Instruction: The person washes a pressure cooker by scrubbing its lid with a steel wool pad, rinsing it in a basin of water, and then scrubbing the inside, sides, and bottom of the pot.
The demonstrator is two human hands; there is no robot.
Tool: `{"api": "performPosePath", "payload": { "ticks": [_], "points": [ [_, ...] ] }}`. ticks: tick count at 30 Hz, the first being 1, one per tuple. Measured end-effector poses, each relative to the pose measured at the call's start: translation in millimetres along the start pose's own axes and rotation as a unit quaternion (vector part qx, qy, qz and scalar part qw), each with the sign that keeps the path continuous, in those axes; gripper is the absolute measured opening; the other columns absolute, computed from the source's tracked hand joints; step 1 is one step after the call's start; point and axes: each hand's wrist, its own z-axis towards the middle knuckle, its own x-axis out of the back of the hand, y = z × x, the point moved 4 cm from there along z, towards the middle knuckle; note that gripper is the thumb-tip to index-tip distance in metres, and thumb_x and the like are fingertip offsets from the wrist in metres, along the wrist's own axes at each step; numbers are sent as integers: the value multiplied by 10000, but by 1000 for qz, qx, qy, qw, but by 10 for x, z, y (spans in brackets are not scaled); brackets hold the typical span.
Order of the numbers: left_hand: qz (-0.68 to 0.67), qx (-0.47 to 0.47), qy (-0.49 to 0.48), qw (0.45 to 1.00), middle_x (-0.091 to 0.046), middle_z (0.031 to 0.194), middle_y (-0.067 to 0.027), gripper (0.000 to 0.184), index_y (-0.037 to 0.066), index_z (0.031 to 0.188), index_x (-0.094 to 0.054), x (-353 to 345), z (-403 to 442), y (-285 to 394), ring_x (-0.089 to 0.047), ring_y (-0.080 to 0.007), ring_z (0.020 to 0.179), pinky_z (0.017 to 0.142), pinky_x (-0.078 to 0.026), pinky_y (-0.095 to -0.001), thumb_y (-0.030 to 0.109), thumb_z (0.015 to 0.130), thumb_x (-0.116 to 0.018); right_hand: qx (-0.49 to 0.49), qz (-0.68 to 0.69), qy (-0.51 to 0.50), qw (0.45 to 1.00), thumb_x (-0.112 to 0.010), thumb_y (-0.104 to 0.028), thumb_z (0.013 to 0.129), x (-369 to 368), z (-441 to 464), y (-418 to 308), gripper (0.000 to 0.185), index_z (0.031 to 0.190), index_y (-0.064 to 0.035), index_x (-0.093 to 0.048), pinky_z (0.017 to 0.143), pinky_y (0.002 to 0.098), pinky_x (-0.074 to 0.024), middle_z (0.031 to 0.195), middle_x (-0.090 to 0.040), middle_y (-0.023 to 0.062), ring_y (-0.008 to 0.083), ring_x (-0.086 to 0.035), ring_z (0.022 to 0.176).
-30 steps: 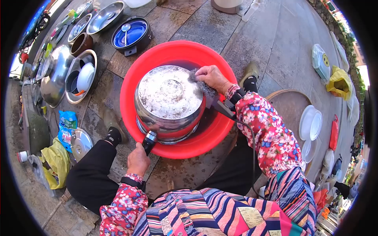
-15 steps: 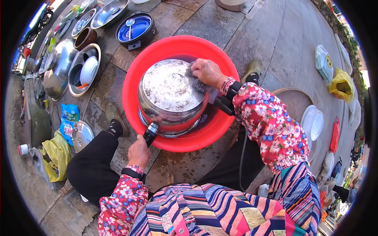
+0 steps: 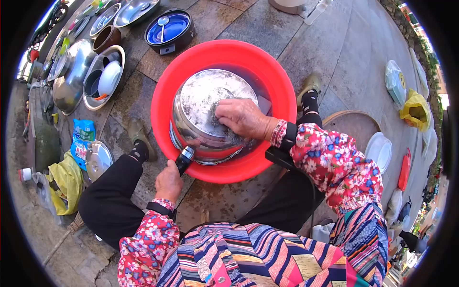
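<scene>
A metal pot lies bottom up in a red basin that holds some dark water. Its flat base is silvery with dark stains. My left hand is wrapped round the pot's black handle at the basin's near rim. My right hand rests on the pot's base, right of its centre, with bent fingers pressed on a grey scouring pad that is mostly hidden beneath them.
A black pot with blue inside stands beyond the basin. Metal bowls are at the left, near a blue packet, a round lid and a yellow bag. White plastic containers lie at the right.
My right hand has moved from the right edge of the pot's base towards its middle and nearer to me. My left hand still grips the handle. The whole view has shifted slightly.
</scene>
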Motion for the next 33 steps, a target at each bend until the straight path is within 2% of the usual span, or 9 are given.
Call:
{"api": "performPosePath", "payload": {
  "ticks": [4,8,13,17,21,24,26,29,33],
  "points": [
    [13,-5,-2,1000,-652,829,-230,238,7,980,-440,4,-12,13,-656,-390,818,745,-512,-465,55,784,-567,-123,-122,49,984,-566,-162,816,249,63,796,86,834,-80,-587,727,412,-501,879,-609,103,315,-612,875],
    [5,-12,10,1000,-651,817,-234,235,-3,983,-444,32,-34,31,-654,-395,813,745,-510,-469,46,784,-559,-2,-63,-17,998,-589,-157,785,34,-7,-42,81,832,-91,-587,727,420,-501,855,-606,111,321,-615,855],
    [-3,-17,17,1000,-650,816,-237,227,-5,977,-453,34,-51,20,-651,-401,819,748,-504,-478,40,781,-557,-188,-165,46,967,-557,-163,812,221,-31,754,94,828,-75,-585,698,431,-499,825,-613,130,342,-619,814],
    [-19,-19,23,999,-649,810,-239,215,-7,970,-456,54,-61,26,-650,-402,819,747,-503,-479,32,781,-553,-43,-59,-2,997,-574,-97,812,-64,-152,-225,57,825,-63,-530,679,439,-483,839,-583,148,366,-596,811],
    [-14,-35,29,999,-649,825,-244,215,-8,973,-455,39,-66,11,-651,-400,831,753,-504,-477,34,785,-553,-215,-155,40,963,-562,-150,815,168,-313,389,89,828,-64,-550,707,445,-494,844,-607,144,352,-617,822],
    [-15,-35,36,999,-650,828,-245,217,-9,975,-455,71,-83,23,-652,-398,836,751,-507,-474,32,786,-553,-123,-140,64,980,-563,-152,815,-9,-452,29,96,843,-61,-547,707,443,-494,861,-607,147,350,-618,828],
    [-23,-40,37,998,-650,832,-246,222,-10,977,-454,60,-88,41,-652,-400,837,751,-508,-475,34,786,-558,-129,-136,65,980,-566,-156,809,-87,-448,-317,95,833,-65,-548,701,442,-494,862,-606,156,354,-614,833],
    [-16,-42,37,998,-653,837,-246,228,-9,982,-453,11,-77,6,-652,-406,839,754,-509,-477,37,787,-562,-254,-158,78,951,-546,-171,837,40,-531,256,126,815,-47,-555,697,464,-476,802,-589,181,386,-596,816],
    [-23,-31,40,998,-656,846,-244,234,-8,990,-450,56,-93,21,-652,-409,844,762,-509,-478,39,790,-564,-191,-146,123,963,-545,-176,835,-221,-507,-362,128,807,-53,-562,713,459,-479,841,-607,186,381,-600,828]
  ]
}}
